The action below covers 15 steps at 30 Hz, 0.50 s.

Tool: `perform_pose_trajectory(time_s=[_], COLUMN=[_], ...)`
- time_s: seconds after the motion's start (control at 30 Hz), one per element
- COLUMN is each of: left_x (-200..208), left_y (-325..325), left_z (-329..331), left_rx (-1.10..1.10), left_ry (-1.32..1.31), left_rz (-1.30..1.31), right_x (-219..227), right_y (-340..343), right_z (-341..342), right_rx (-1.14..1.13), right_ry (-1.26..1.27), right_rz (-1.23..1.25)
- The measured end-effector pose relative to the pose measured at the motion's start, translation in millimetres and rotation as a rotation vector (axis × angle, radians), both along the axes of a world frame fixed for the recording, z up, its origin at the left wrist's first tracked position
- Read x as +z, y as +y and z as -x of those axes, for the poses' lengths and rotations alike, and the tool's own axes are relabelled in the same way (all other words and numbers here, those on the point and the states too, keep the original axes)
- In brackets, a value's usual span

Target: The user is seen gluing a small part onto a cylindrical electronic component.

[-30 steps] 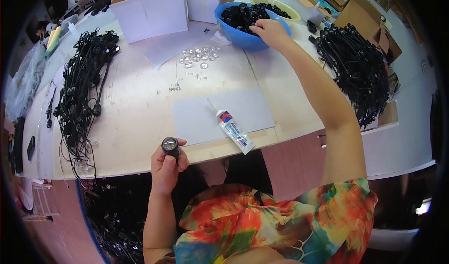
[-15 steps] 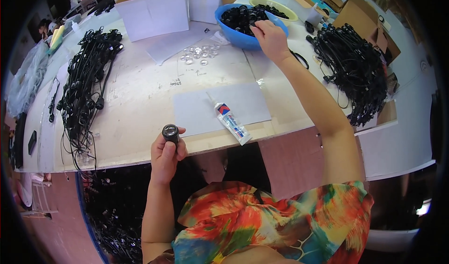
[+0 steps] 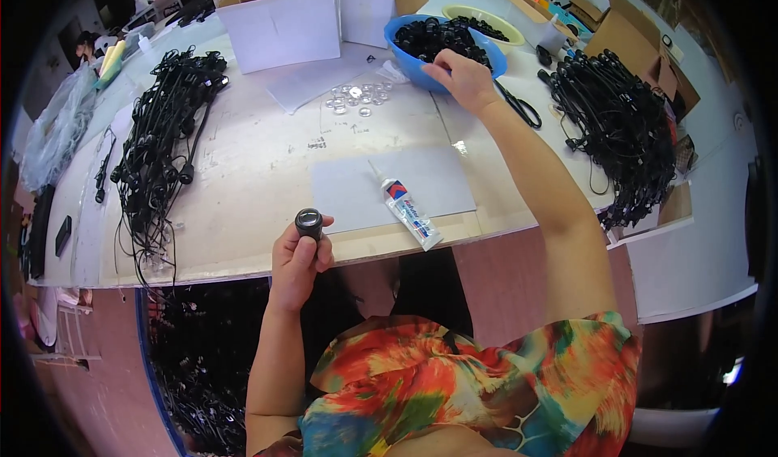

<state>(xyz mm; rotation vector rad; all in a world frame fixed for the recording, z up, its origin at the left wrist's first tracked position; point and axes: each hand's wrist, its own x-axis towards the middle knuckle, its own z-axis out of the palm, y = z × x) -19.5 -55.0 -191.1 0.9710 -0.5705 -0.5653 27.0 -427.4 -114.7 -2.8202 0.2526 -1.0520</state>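
Note:
In my left hand (image 3: 298, 266), just over the table's front edge, a short black cylinder (image 3: 309, 224) is gripped upright, a shiny round clear lens at its top. My right hand (image 3: 463, 78) reaches to the near rim of a blue bowl (image 3: 417, 72) heaped with small black plastic parts (image 3: 438, 39). Its fingers are bent together; whatever they hold is hidden. Between the hands, a white glue tube (image 3: 409, 214) with a thin nozzle lies on a white paper sheet (image 3: 340, 185). Several clear round lenses (image 3: 356, 96) are scattered beyond the sheet.
Bundles of black cables with sockets lie at the left (image 3: 154, 133) and at the right (image 3: 612, 125). White cardboard boxes (image 3: 279, 36) stand at the back. A yellow bowl (image 3: 515, 32) sits behind the blue one. Black scissors (image 3: 523, 108) rest beside my right forearm.
My right hand has drawn back slightly from over the heap to the bowl's near rim. My left hand still holds the black cylinder. The whole view has shifted a little.

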Motion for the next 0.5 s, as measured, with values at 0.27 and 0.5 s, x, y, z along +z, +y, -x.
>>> perform_pose_trajectory(time_s=[0.27,0.5], left_x=[0,0], left_y=[-2,0], left_z=[-1,0], left_rx=[-0.033,-0.042], left_ry=[0.007,-0.004], left_rz=[0.003,0.006], right_x=[2,9], right_y=[-10,19], right_z=[22,57], right_rx=[0.234,0.268], right_ry=[0.046,0.091], right_rz=[0.269,0.240])
